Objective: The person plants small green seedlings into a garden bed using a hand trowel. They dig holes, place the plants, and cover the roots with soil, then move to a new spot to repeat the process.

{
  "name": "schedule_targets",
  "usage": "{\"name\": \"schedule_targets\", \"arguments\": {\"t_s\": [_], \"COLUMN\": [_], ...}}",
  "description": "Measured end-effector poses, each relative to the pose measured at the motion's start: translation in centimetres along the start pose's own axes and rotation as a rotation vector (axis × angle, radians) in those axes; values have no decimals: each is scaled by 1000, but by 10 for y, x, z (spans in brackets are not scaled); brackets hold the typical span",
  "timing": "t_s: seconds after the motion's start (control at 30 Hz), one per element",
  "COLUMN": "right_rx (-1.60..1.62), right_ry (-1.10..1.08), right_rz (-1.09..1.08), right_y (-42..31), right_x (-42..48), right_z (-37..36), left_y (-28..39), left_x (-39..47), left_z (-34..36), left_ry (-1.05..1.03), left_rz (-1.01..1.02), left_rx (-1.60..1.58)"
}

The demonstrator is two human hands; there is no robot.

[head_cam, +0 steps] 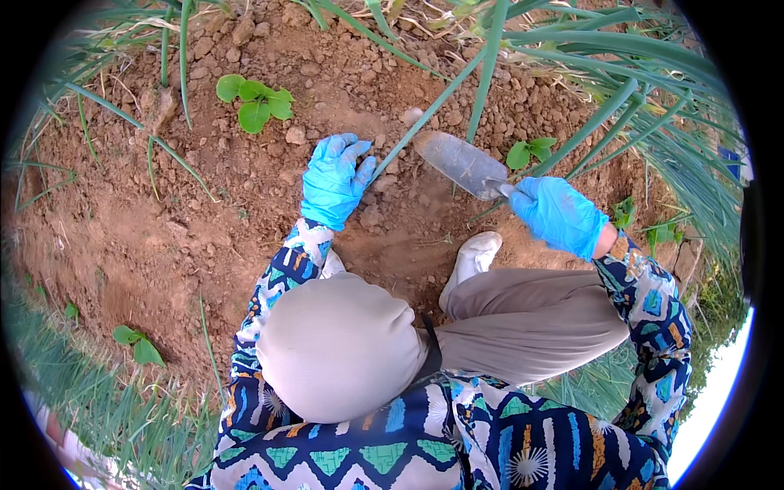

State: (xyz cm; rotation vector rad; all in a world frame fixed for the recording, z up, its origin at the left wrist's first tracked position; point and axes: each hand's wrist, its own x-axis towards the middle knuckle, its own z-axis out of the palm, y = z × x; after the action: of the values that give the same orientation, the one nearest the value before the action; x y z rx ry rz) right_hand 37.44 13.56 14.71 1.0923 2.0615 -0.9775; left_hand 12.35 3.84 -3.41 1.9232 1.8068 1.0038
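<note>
My right hand [558, 215], in a blue disposable glove, grips the handle of a metal garden trowel [464, 164]. The trowel's grey, soil-stained blade points to the upper left, above loose brown soil [367, 92]. My left hand [334, 182], gloved alike, is low over the soil with loosely curled fingers and the thumb a little apart. No object shows in it, though its underside is hidden. A long green onion leaf [422, 119] runs down to beside its thumb. Up and left of that hand grows a broad-leaved seedling [253, 104]; a smaller seedling [530, 152] stands just beyond the trowel.
Dense onion plants [612, 55] lean in from the upper right, some leaves reaching near the trowel. More seedlings [139, 346] grow at lower left. My bent knee [343, 346] and a white shoe [474, 257] are close below my hands. Small clods and stones dot the ground.
</note>
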Motion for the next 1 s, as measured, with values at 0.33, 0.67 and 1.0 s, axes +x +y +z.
{"name": "schedule_targets", "arguments": {"t_s": [0.33,0.67,1.0], "right_rx": [-390,-30,216], "right_ry": [7,52,231], "right_rz": [-422,29,-65], "right_y": [25,11,4], "right_x": [-3,63,51], "right_z": [25,84,52], "left_y": [6,30,3], "left_x": [-5,1,-4], "left_z": [-14,-31,-9], "left_ry": [-61,-602,-96], "left_rz": [10,-385,-190], "left_rx": [89,267,-158]}}
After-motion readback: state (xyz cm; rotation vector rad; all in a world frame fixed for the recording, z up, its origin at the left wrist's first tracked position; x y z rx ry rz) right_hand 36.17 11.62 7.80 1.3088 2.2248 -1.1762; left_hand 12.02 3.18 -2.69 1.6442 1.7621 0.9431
